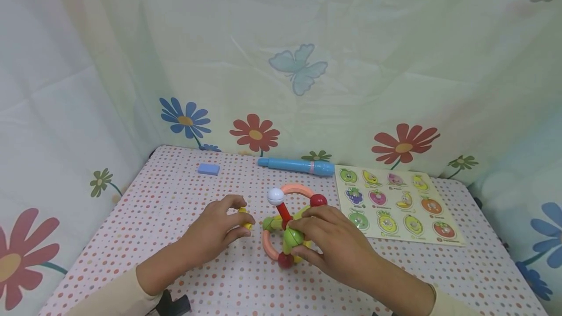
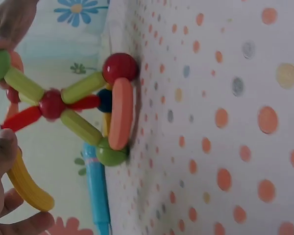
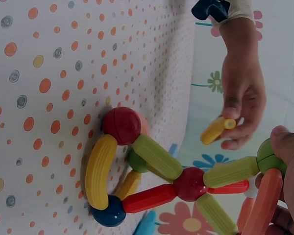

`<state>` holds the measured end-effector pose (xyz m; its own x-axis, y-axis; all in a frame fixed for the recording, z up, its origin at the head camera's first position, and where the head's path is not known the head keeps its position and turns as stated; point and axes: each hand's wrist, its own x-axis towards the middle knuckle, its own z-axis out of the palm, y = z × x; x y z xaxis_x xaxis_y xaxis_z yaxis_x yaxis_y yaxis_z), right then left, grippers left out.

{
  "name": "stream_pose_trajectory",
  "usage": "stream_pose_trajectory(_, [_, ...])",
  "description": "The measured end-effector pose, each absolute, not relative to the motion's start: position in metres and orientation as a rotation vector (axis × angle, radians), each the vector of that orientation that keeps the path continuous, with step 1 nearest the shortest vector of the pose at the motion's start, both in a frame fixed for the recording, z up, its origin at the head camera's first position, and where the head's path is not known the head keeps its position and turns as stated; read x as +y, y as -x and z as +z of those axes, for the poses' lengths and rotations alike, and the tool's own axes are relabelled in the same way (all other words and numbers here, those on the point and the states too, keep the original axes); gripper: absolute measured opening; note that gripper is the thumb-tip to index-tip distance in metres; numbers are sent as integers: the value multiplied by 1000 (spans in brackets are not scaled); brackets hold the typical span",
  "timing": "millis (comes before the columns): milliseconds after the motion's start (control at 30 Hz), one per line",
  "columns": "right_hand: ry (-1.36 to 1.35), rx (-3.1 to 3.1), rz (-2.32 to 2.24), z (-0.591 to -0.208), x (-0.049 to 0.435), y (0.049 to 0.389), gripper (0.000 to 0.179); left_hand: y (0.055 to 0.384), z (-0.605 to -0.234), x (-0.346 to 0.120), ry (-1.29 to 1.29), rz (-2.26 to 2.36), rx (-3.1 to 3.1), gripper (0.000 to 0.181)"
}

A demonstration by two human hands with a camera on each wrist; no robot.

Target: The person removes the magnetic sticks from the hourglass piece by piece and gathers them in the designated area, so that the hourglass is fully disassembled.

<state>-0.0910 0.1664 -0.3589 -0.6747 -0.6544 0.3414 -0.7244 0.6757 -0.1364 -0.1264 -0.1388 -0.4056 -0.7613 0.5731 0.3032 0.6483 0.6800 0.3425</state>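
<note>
A toy built of coloured rods and balls stands on the dotted tablecloth near the middle. It has red, green, blue and white balls joined by yellow, green, red and peach rods. My right hand grips a green ball on the toy's near right side. A little left of the toy, my left hand pinches a curved yellow rod, seen also as the yellow rod in the left wrist view and the yellow rod in the right wrist view.
A fruit puzzle board lies to the right of the toy. A blue marker lies at the back by the flowered curtain, and a small blue block sits back left. The table's edges fall away left and right.
</note>
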Motion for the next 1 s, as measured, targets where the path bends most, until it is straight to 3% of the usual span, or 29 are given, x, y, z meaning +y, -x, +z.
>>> stream_pose_trajectory(333, [-1126, -2563, 415, -362, 167, 91, 50, 139, -427, -155, 984, -864, -2911, 22])
stream_pose_trajectory(633, [-1123, -2582, 401, -361, 167, 91, 48, 145, -442, -166, 887, -900, -3037, 56])
stream_pose_trajectory(1000, [-1117, -2603, 379, -361, 168, 91, 48, 148, -455, -181, 725, -908, -3152, 71])
